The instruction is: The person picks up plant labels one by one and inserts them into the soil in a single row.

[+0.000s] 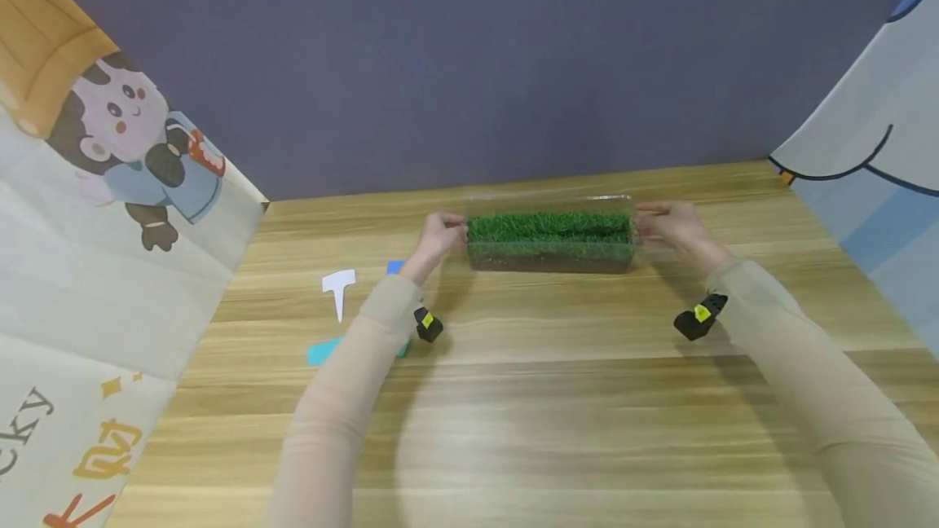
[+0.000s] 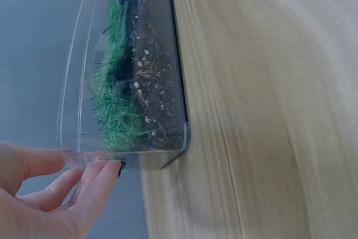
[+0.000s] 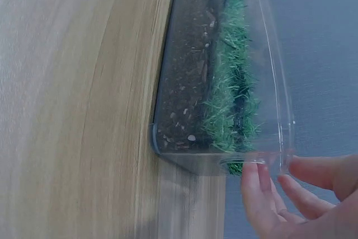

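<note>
A long clear plastic planter box (image 1: 550, 257) stands at the far middle of the wooden table. Green artificial-looking grass (image 1: 550, 226) fills its top, over dark soil (image 2: 154, 82) with white bits seen through the wall. At its left end my left hand (image 1: 440, 236) grips the upper edge between thumb and fingers; the left wrist view shows this hand (image 2: 61, 194) close up. Opposite it, my right hand (image 1: 671, 226) holds the right end the same way, with thumb and fingertips at the rim in the right wrist view.
Left of the box lie a white T-shaped plant label (image 1: 339, 290), a blue piece (image 1: 394, 266) and a teal piece (image 1: 323, 351), the last two partly hidden by my left arm. A dark wall panel (image 1: 469, 63) rises behind the table; printed cloths (image 1: 66, 267) hang at both sides.
</note>
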